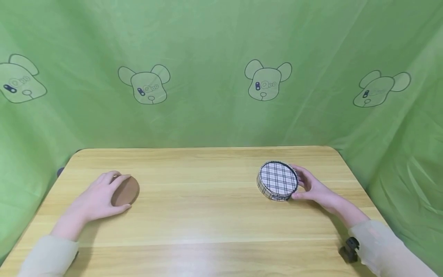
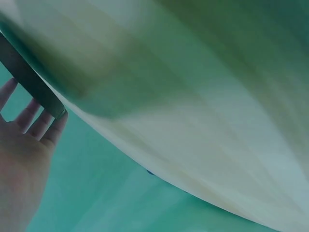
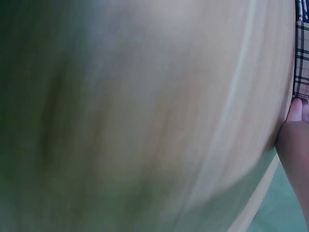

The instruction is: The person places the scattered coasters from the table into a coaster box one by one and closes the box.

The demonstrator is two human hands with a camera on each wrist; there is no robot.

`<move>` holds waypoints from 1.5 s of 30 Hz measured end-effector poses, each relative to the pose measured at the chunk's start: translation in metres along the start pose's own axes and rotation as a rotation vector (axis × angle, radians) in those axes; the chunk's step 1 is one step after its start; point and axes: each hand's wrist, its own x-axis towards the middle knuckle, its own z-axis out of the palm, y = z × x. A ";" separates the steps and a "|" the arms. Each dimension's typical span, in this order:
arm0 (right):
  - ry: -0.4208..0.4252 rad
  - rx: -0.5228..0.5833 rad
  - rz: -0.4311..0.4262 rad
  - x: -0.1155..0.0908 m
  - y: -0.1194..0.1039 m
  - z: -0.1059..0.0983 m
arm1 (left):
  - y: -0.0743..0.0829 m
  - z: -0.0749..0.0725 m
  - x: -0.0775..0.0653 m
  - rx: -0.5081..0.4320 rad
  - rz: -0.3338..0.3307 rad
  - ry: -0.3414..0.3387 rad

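Note:
At the left of the table, my left hand (image 1: pixel 102 195) spans a flat brown round disc (image 1: pixel 126 191), thumb on the near side and fingers over the far side. In the left wrist view, the fingertips (image 2: pixel 59 123) touch the rim of the disc (image 2: pixel 31 77), which looks dark there. On the right, a round case (image 1: pixel 278 179) with a black-and-white plaid top and plaid sides lies flat. My right hand (image 1: pixel 313 188) grips its right side, thumb at the near edge, other fingers partly hidden behind it. Only a plaid side of the case (image 3: pixel 302 60) and the thumb (image 3: pixel 295 110) show in the right wrist view.
The light wood table (image 1: pixel 200 207) has rounded far corners. A green curtain (image 1: pixel 207 115) with mouse-head outlines hangs behind it and along both sides. A small black device (image 1: pixel 349 249) sits at the right sleeve's cuff (image 1: pixel 375 242).

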 end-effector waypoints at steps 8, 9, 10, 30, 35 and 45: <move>-0.008 0.011 -0.006 0.001 0.000 0.000 | 0.012 0.007 0.011 -0.003 0.063 0.012; -0.007 0.010 -0.003 0.001 0.000 0.000 | 0.014 0.007 0.012 -0.003 0.071 0.011; -0.006 0.009 -0.002 0.001 0.000 -0.001 | 0.015 0.008 0.014 0.000 0.078 0.010; -0.017 0.028 0.008 0.000 -0.002 0.000 | 0.057 0.023 0.048 0.065 0.221 -0.016; -0.016 0.024 0.020 0.001 -0.001 0.000 | 0.068 0.024 0.054 0.061 0.245 -0.031; -0.012 0.010 0.022 -0.001 -0.006 0.000 | 0.086 0.029 0.068 0.049 0.276 -0.058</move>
